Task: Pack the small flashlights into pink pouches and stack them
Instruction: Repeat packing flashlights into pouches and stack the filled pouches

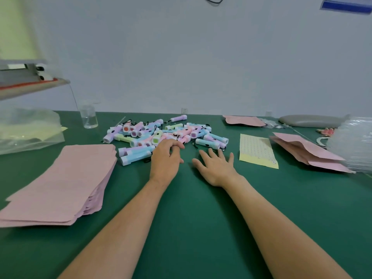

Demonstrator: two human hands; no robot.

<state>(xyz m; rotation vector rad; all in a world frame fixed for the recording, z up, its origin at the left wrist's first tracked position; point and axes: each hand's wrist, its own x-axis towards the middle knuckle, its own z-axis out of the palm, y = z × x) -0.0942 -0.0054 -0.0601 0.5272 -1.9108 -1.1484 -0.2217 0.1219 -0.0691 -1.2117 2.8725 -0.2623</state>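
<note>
A heap of small pastel flashlights (161, 131) with black wrist cords lies at the middle of the green table (191, 218). My left hand (166, 158) reaches to the heap's near edge, fingers curled loosely down; I cannot see anything held in it. My right hand (216, 168) lies flat on the table just right of it, fingers spread and holding nothing. A tall stack of flat pink pouches (60, 184) sits at the left. More pink pouches (306, 153) lie in a loose pile at the right, and one pink pouch (244, 120) lies further back.
A yellow sticker sheet (257, 151) lies right of my right hand. A clear bottle (89, 116) stands behind the heap at left, beside clear plastic bags (28, 129). A shelf (32, 85) hangs over the left corner. Bubble wrap (354, 141) and a grey pad (310, 120) sit far right.
</note>
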